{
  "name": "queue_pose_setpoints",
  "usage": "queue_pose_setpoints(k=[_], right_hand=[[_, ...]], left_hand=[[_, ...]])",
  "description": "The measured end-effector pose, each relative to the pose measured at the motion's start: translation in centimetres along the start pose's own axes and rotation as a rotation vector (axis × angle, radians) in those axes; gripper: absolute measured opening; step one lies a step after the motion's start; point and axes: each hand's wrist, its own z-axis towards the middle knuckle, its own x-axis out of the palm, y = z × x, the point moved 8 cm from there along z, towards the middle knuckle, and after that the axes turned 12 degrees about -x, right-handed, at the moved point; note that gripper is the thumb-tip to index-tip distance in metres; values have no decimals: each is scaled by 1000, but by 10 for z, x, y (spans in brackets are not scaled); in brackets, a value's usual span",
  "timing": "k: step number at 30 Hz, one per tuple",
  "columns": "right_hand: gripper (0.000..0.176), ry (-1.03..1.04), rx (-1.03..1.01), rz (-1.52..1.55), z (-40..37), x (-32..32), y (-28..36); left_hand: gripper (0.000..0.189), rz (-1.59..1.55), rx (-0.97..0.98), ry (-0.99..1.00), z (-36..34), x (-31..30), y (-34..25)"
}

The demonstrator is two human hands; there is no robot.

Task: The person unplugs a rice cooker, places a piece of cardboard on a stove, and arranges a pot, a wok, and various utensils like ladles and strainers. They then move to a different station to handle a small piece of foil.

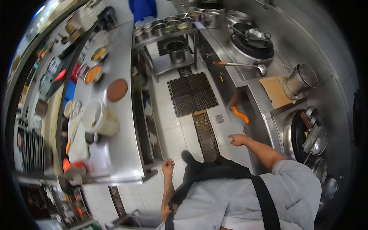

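My left hand (168, 167) hangs low beside the corner of the steel worktable (128, 149), its fingers loosely bent and apart. Nothing shows in it. My right hand (238, 140) is held out over the floor by the front of the cooking range, fingers loosely spread and no object visible in them. Nearest to it is an orange pipe (240, 114) that comes out of the range front. Neither hand appears to touch anything. On the worktable stand a large white bucket (100, 118) and a round brown lid or board (117, 90).
A ladle (241, 64) lies across the range edge, beside cardboard (273, 90) under a metal pot (303, 79). Woks hold utensils at right. Ahead, a steel stand (168, 70) carries several containers. A black rubber mat (191, 94) and a drain channel (206, 134) run along the tiled aisle.
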Motion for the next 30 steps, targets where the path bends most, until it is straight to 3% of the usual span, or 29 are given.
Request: queue_pose_setpoints(k=[3,5,6,7,8,11,13,15,16,17,19,20,21,22,23,24,25,26,27,30], right_hand=[[50,-296,218,211,7,-72,-27],[48,-387,324,338,11,-89,-44],[44,-430,437,482,9,-87,-58],[41,-471,542,622,9,-84,-72],[38,-427,517,624,22,-66,-93],[33,-235,284,574,77,65,-187],[31,398,48,265,101,89,-151],[31,274,700,825,100,54,-127],[34,351,686,752,118,31,-116],[30,289,663,815,146,21,-122],[28,439,471,605,230,-12,-139],[30,514,222,272,288,-53,-135],[28,407,-10,119,342,-107,-126],[23,-19,91,35,387,-170,-132],[27,-76,46,15,422,-231,-121],[27,-273,-100,74,474,-274,-127],[31,-392,-22,232,473,-367,-92],[35,-494,-95,262,507,-411,-91],[35,-480,-38,404,525,-467,-75],[37,-506,-90,336,578,-589,-42]], left_hand=[[19,173,121,160,88,37,-143],[22,310,346,317,153,64,-213],[22,321,344,327,171,74,-247],[24,590,385,256,184,83,-286],[25,853,424,175,196,94,-322],[24,720,369,288,234,126,-403],[23,732,417,347,284,144,-441],[23,820,516,177,322,151,-481],[24,771,535,156,322,156,-507],[24,770,525,140,349,152,-509],[23,556,315,193,402,145,-510],[23,557,318,199,407,158,-528],[23,432,139,197,405,165,-538],[24,307,-46,193,412,172,-539],[24,302,-56,202,427,183,-547],[25,314,-30,222,445,192,-553],[26,320,2,236,467,198,-560],[27,272,0,263,493,207,-567],[27,251,0,254,506,219,-585],[33,358,80,234,540,275,-653]])
